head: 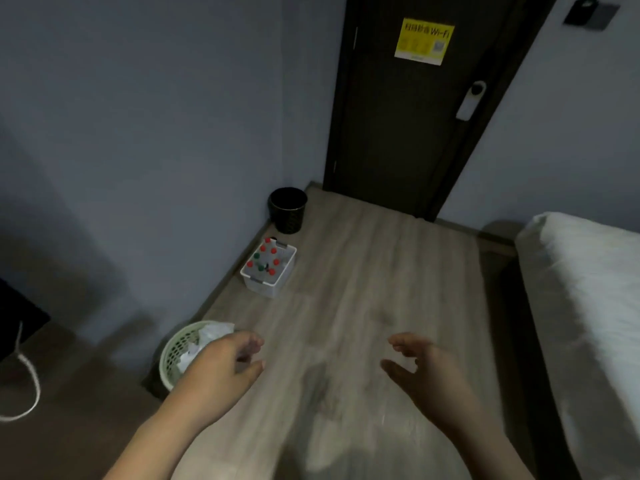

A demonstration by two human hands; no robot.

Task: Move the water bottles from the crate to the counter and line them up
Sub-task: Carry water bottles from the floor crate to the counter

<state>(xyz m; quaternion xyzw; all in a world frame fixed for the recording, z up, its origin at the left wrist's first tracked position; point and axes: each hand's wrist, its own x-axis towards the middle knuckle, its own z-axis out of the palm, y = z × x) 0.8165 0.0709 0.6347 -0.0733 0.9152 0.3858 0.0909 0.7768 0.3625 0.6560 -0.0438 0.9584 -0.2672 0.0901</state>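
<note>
On the floor point(363, 271), the crate point(267, 287) stands well beyond the relaxed, empty fingers point(254, 342).

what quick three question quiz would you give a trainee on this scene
1. Fill in: the water bottles in the crate have red and ___ caps.
2. The crate stands: A) by the wall, between black bin and green basket; B) on a chair; C) on a shelf.
3. True or false: the left hand holds a bottle.
Key: 1 green; 2 A; 3 false.
</note>
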